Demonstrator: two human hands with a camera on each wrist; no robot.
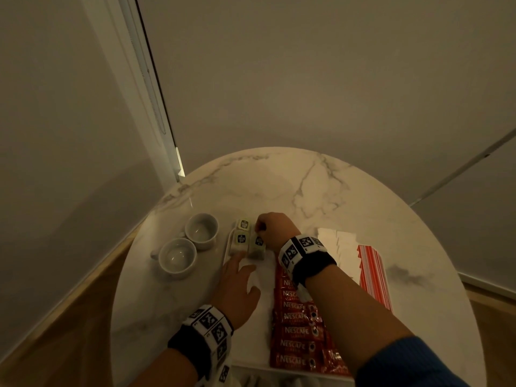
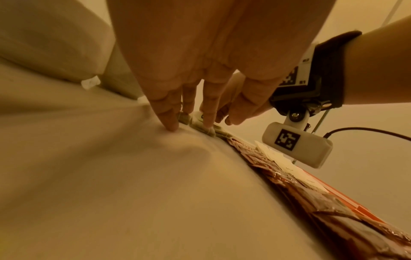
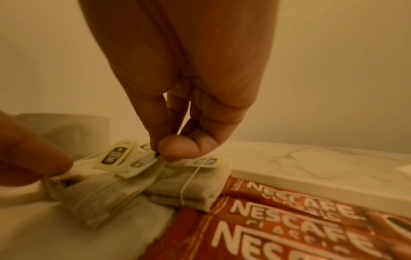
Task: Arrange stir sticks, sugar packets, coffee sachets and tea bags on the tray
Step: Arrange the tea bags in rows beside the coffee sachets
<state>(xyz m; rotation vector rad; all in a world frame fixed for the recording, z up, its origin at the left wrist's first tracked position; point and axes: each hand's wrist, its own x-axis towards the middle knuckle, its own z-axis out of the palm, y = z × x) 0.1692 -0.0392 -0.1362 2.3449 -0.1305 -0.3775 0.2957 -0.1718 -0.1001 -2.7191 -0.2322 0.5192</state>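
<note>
A white tray (image 1: 262,317) lies on the round marble table (image 1: 279,185). Three tea bags (image 1: 245,243) with yellow tags sit at its far left end. My right hand (image 1: 262,227) pinches the top of the rightmost tea bag (image 3: 189,184) between thumb and forefinger. My left hand (image 1: 240,263) lies flat on the tray, its straight fingertips touching the near tea bag (image 3: 100,193). Red Nescafe coffee sachets (image 1: 301,331) overlap in a column to the right of the tea bags. White sugar packets (image 1: 340,247) and red-striped stir sticks (image 1: 372,275) lie further right.
Two white cups (image 1: 201,230) (image 1: 176,258) stand on the table just left of the tray. The table backs onto a wall and a door frame (image 1: 156,107). The tray's raised rim (image 3: 289,184) runs beside the sachets.
</note>
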